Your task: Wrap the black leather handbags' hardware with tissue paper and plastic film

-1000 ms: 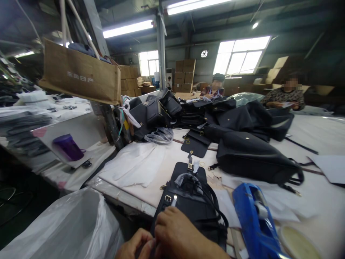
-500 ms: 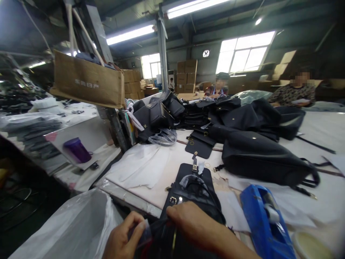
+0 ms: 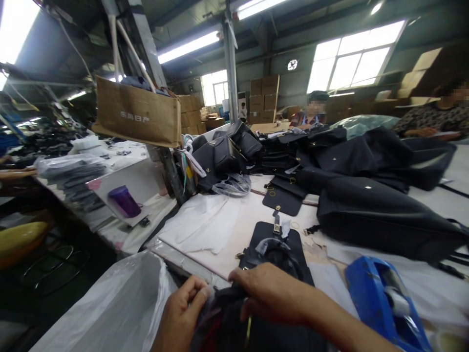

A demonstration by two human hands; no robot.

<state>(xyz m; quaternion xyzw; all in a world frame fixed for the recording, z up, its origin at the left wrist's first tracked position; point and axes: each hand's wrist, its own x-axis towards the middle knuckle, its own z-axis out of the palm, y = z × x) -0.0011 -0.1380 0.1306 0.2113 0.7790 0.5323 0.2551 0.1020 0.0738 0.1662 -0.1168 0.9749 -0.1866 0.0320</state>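
Note:
A black backpack (image 3: 256, 244) with gold-coloured buckles and a gold zip lies at the front edge of the table, its near end low in the view. My right hand (image 3: 274, 293) reaches across it from the right, fingers curled round a dark strap or edge of the bag. Beside it, my left hand (image 3: 185, 310) pinches a piece of clear film (image 3: 210, 294) between thumb and forefinger, close against the bag's left side. Clear wrapping covers the bag's top handle (image 3: 269, 245). What lies under my right palm is hidden.
A blue tape dispenser (image 3: 384, 298) stands right of the bag. Further back lie a larger black bag (image 3: 377, 215) and a heap of black bags (image 3: 234, 151). A white plastic sack (image 3: 110, 298) gapes at the left. A brown tote (image 3: 139, 113) hangs from a post. Two people sit across the table.
The view has swung left, so things sit further right. My left hand has come nearer the bag's side with the film; my right hand still grips the bag.

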